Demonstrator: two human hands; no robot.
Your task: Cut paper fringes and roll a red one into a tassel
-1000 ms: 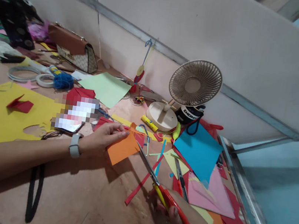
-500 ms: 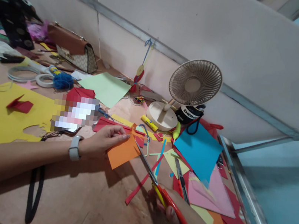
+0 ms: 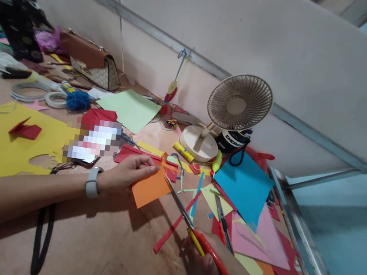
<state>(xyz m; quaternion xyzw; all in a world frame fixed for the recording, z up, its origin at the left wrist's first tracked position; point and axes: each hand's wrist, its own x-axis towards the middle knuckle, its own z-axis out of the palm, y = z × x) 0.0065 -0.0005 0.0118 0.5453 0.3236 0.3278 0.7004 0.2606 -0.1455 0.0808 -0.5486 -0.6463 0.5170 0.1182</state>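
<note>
The left hand (image 3: 129, 173) pinches the orange paper (image 3: 151, 189), just to its right; the right hand (image 3: 218, 246) grips the scissors (image 3: 201, 240). The paper seems light and easily creased, best held at an edge away from the scissors.

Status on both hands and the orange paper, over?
Left hand pinching orange paper. Right hand gripping scissors, tips at paper's edge. Loose red strip below scissors.
</note>
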